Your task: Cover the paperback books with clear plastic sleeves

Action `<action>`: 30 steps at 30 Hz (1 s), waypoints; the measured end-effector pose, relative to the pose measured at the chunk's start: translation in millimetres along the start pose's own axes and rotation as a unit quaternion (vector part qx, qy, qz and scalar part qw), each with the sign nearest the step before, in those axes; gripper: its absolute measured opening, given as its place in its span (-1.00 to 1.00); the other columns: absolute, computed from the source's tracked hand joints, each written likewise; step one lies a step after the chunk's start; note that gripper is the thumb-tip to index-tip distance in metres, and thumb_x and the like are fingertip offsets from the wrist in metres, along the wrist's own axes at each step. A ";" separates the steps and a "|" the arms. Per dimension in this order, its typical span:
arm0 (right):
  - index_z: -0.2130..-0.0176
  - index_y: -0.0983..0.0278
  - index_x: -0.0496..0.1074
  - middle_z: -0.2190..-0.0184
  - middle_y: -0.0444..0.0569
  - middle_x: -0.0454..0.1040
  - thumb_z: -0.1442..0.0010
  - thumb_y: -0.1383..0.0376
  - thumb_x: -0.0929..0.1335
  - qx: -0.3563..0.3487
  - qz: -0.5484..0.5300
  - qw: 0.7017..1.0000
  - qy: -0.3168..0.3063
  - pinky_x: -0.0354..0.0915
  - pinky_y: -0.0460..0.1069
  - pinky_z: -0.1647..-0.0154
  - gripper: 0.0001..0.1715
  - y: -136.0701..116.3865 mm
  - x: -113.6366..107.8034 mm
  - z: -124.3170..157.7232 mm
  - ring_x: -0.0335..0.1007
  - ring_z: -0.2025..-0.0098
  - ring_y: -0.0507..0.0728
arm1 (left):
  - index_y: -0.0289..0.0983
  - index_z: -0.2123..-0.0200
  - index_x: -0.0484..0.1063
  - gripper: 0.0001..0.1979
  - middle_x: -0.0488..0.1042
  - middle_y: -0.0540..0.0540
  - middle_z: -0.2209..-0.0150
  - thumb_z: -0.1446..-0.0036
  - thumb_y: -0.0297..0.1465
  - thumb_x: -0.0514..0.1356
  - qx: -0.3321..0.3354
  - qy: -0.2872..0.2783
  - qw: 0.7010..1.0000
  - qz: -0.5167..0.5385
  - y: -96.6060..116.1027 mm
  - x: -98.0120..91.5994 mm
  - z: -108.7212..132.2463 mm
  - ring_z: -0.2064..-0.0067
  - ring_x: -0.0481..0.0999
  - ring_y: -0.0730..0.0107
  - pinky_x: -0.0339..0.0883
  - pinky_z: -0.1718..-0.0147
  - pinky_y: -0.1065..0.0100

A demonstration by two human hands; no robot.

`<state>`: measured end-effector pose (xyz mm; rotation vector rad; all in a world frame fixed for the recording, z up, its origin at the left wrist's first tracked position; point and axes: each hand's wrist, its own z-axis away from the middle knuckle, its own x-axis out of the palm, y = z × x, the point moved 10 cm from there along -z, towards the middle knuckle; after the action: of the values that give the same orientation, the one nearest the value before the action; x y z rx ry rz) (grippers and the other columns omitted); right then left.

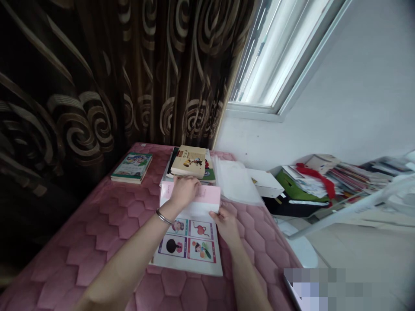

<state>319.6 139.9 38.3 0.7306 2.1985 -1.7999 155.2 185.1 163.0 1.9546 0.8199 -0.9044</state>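
Observation:
A pink-and-white booklet (207, 194) stands tilted above a picture book (201, 268); whether the two are joined I cannot tell. My left hand (184, 192), with a silver bangle at the wrist, reaches across the booklet's pink upper part, its fingers curled over it. At the booklet's lower right corner my right hand (226, 222) pinches the edge with the thumb in front. The picture book lies flat on the pink quilted surface (110, 255), showing framed cartoon pictures, among them a red, heart-like shape and a child. My left wrist covers part of it.
Behind my hands lies a stack with a tan book (191, 162) on top. Green-edged books (132, 167) lie to the left, translucent plastic sheets (236, 179) to the right. Further right are a white box (264, 183) and piled papers (352, 181). A patterned curtain (145, 77) hangs behind.

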 end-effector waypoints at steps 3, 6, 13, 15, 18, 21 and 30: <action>0.56 0.24 0.35 0.66 -0.13 0.33 0.00 0.01 0.31 0.005 -0.005 1.000 -0.004 0.11 -0.06 0.55 -0.63 1.0 1.1 -0.2 0.19 0.56 0.07 | -0.25 0.36 0.54 -0.75 0.60 -0.11 0.24 -0.17 -0.49 0.05 -0.015 -0.021 1.000 0.007 -1.3 9.4 -3.4 0.15 0.50 0.24 0.06 0.06 0.18; 0.56 0.25 0.35 0.66 -0.13 0.34 0.01 0.01 0.31 0.008 -0.007 1.000 -0.001 0.12 -0.06 0.56 -0.63 2.2 1.1 -0.2 0.19 0.58 0.07 | -0.25 0.35 0.54 -0.74 0.60 -0.11 0.23 -0.17 -0.49 0.04 -0.028 -0.032 0.999 0.014 -1.8 10.0 -2.6 0.15 0.51 0.24 0.09 0.07 0.20; 0.56 0.25 0.37 0.64 -0.12 0.36 0.00 0.02 0.32 0.001 -0.001 1.000 0.003 0.16 -0.06 0.52 -0.63 4.6 2.0 -2.0 0.21 0.57 0.06 | -0.25 0.34 0.51 -0.76 0.59 -0.11 0.22 -0.16 -0.48 0.04 -0.018 -0.023 1.000 0.008 -2.8 11.4 -1.4 0.16 0.51 0.21 0.10 0.08 0.19; 0.52 0.26 0.39 0.61 -0.11 0.39 0.00 0.04 0.34 0.000 -0.014 1.000 -0.004 0.18 -0.05 0.50 -0.66 5.8 3.9 -2.7 0.23 0.53 0.08 | -0.26 0.36 0.50 -0.77 0.59 -0.11 0.24 -0.15 -0.51 0.03 -0.013 -0.020 1.000 -0.002 -1.8 12.8 -1.2 0.17 0.51 0.21 0.09 0.09 0.18; 0.37 0.28 0.44 0.49 -0.08 0.46 0.03 0.10 0.37 -0.003 -0.059 0.998 -0.034 0.24 -0.04 0.42 -0.70 3.7 9.1 -2.6 0.30 0.45 0.11 | -0.28 0.39 0.48 -0.77 0.59 -0.13 0.27 -0.12 -0.54 0.03 -0.012 -0.013 1.000 -0.014 0.9 12.9 -1.7 0.20 0.51 0.21 0.07 0.12 0.17; 0.33 0.28 0.44 0.47 -0.08 0.47 0.04 0.16 0.37 -0.001 -0.087 0.995 -0.054 0.26 -0.03 0.40 -0.73 -0.4 10.7 -1.5 0.30 0.43 0.12 | -0.28 0.42 0.47 -0.79 0.58 -0.14 0.29 -0.09 -0.55 0.04 -0.019 -0.005 1.000 -0.023 3.0 11.6 -3.0 0.23 0.51 0.20 0.06 0.15 0.16; 0.23 0.23 0.39 0.28 -0.03 0.50 0.05 0.11 0.37 0.002 -0.206 0.978 0.030 0.34 0.05 0.18 -0.64 1.8 -5.8 -4.2 0.40 0.22 0.17 | -0.29 0.43 0.46 -0.81 0.58 -0.14 0.31 -0.07 -0.54 0.06 -0.019 -0.017 0.999 -0.033 7.3 11.9 -3.0 0.24 0.51 0.20 0.05 0.14 0.15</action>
<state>326.1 142.8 40.4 0.3463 2.5334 -1.9837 168.2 186.9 157.4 1.8834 0.8809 -0.9509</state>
